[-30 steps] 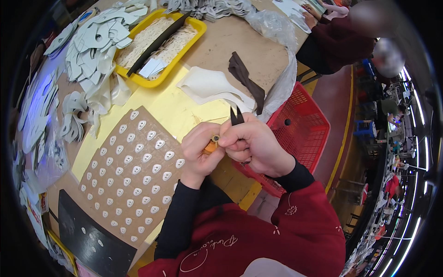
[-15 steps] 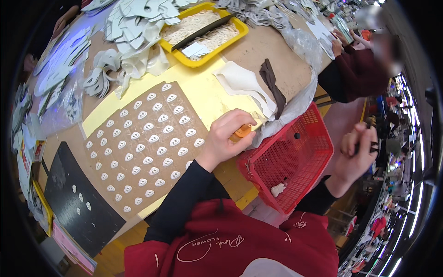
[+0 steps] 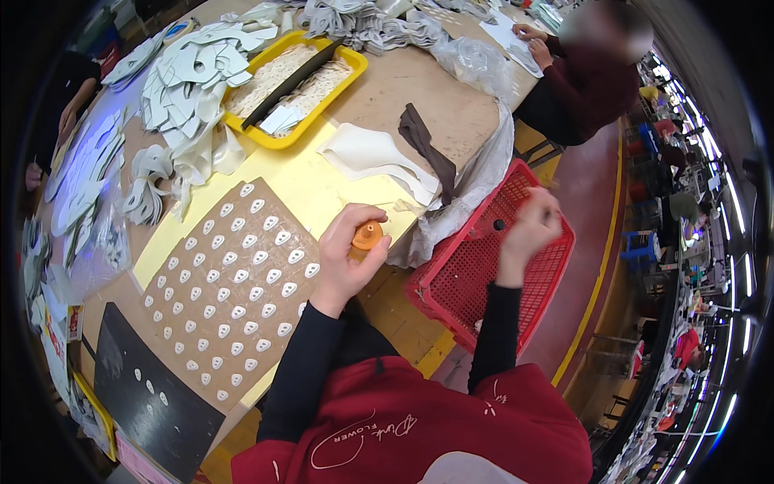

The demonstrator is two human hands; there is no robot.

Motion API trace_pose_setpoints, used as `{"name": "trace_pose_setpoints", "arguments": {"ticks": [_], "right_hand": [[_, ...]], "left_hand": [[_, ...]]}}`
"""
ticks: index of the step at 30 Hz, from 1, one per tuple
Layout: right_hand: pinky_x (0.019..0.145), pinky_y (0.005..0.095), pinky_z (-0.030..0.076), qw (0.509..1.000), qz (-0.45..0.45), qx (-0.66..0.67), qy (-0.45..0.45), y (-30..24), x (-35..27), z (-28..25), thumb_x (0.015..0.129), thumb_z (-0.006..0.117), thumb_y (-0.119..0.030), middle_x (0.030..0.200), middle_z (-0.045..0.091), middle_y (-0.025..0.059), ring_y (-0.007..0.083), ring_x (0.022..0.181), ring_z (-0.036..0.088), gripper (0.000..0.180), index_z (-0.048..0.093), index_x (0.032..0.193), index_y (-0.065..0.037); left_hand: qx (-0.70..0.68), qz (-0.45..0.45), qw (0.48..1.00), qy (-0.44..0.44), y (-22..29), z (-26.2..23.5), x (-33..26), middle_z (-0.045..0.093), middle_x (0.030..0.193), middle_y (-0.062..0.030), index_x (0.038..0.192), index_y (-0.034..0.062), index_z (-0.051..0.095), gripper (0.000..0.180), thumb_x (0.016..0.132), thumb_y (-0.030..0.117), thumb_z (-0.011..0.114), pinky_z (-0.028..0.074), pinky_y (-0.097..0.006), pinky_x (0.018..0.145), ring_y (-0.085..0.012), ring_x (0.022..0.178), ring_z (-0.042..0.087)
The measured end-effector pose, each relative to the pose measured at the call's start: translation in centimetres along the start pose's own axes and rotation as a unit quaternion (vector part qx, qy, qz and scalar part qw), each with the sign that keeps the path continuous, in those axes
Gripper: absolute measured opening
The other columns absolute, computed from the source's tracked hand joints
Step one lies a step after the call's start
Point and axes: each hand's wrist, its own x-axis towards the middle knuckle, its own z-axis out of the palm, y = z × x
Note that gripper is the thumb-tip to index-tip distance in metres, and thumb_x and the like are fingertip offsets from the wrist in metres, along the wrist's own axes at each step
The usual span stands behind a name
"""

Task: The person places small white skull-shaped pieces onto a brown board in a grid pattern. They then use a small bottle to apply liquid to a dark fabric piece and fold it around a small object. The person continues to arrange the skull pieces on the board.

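My left hand (image 3: 340, 262) is closed around a small orange bottle (image 3: 368, 235) whose tip points up. Over the red plastic basket (image 3: 439, 310) hovers my right hand (image 3: 530, 231), its fingers curled in. Something dark shows between those fingers, too blurred to name. To the left of my left hand lies a brown board (image 3: 278, 256) carrying rows of small white rounded pieces with dark holes. A black sheet (image 3: 153, 427) beside it, nearer the lower left, has several of the same pieces on it.
A yellow tray (image 3: 278, 143) of pale pieces with a dark divider stands farther back. White cut material (image 3: 367, 153) and a dark brown strip (image 3: 427, 149) lie near the table's right edge. Stacks of pale cutouts (image 3: 189, 77) fill the far left. A co-worker (image 3: 588, 89) sits at the far right.
My right hand has come in from the right to over the basket. The left hand still holds the orange bottle, now tipped more upward. The whole view has shifted.
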Motion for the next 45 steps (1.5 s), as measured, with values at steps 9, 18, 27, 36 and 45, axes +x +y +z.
{"name": "trace_pose_setpoints", "arguments": {"ticks": [9, 18, 27, 36, 45], "right_hand": [[0.077, 0.032, 0.048, 0.901, 0.188, -0.258, -0.292, 8.8, -2.8, -2.2, 0.089, 0.067, -0.024, 0.086, 0.064, 0.0123, 0.0203, 0.079, 0.059, 0.044, 0.06, 0.122, 0.003], [0.087, 0.0368, 0.047, 0.889, -0.03, -0.257, -0.378, 6.1, 4.0, 7.7, 0.088, 0.064, -0.017, 0.104, 0.059, 0.0208, 0.0314, 0.098, 0.059, 0.04, 0.059, 0.124, 0.001], [0.082, 0.0437, 0.046, 0.856, -0.053, -0.362, -0.365, 3.2, 0.9, 12.8, 0.083, 0.071, -0.026, 0.094, 0.063, 0.0177, 0.0365, 0.09, 0.06, 0.028, 0.066, 0.094, -0.001], [0.066, 0.0248, 0.044, 0.923, 0.099, -0.055, -0.368, 6.6, 3.1, 10.8, 0.084, 0.076, -0.014, 0.079, 0.064, 0.0015, 0.0102, 0.071, 0.054, 0.023, 0.068, 0.092, 0.006], [0.07, 0.0275, 0.045, 0.879, 0.035, 0.295, -0.373, -12.0, 4.8, 7.6, 0.089, 0.065, -0.012, 0.08, 0.052, 0.0017, 0.0129, 0.079, 0.053, 0.016, 0.053, 0.084, -0.003]], "left_hand": [[-0.04, -0.012, 0.999, 0.003, -1.1, -0.1, -1.3, 0.06, 0.112, -0.0135, 0.128, 0.0043, 0.047, 0.061, 0.075, 0.006, 0.077, 0.05, -0.034, 0.087, -0.0248, 0.098, 0.062], [-0.049, 0.007, 0.999, 0.016, -1.8, -0.2, -1.3, 0.055, 0.122, -0.0168, 0.128, 0.0026, 0.049, 0.061, 0.081, 0.033, 0.075, 0.045, -0.039, 0.095, -0.0304, 0.111, 0.057], [0.003, 0.063, 0.995, 0.079, -2.1, -0.1, -1.5, 0.049, 0.129, -0.0216, 0.134, 0.0053, 0.04, 0.077, 0.084, 0.057, 0.067, 0.039, -0.045, 0.102, -0.0357, 0.119, 0.049], [-0.005, 0.117, 0.983, 0.14, -1.2, -0.2, -2.0, 0.051, 0.126, -0.0213, 0.13, 0.0078, 0.046, 0.063, 0.088, 0.049, 0.065, 0.041, -0.047, 0.1, -0.0387, 0.117, 0.051], [-0.007, 0.29, 0.946, 0.144, 0.6, 0.9, -3.0, 0.056, 0.118, -0.0173, 0.12, 0.0055, 0.055, 0.035, 0.093, 0.025, 0.064, 0.046, -0.045, 0.09, -0.0336, 0.107, 0.057]]}}
